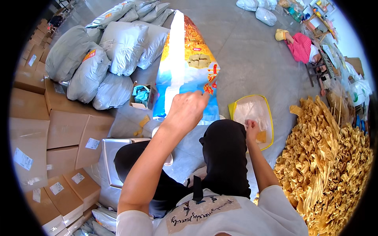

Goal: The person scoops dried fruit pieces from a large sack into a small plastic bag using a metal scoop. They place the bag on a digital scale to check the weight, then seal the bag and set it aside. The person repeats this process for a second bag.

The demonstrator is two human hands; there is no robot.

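Observation:
A large printed plastic bag [192, 41], blue, white and orange with writing on it, stretches out before my knees. My left hand [189, 109] is closed into a fist over its near part. The curled fingers point away from me, so whether they grip the bag is hidden. Beside my right knee sits a yellow-rimmed fabric bin [272, 121] with a pale lining. Sheets of clear plastic [256, 110] and a tan piece [261, 137] lie inside. My right hand [252, 129] reaches into the bin with bent fingers at the plastic; their hold on it is unclear.
Stacked cardboard cartons [68, 126] and stuffed grey mailing bags [124, 47] fill the left. A small box [149, 98] holds blue-green crumpled material. A metal tray [107, 165] lies by my left knee. Tan wrinkled sheets [319, 165] are heaped right. Another person [301, 48] sits farther off.

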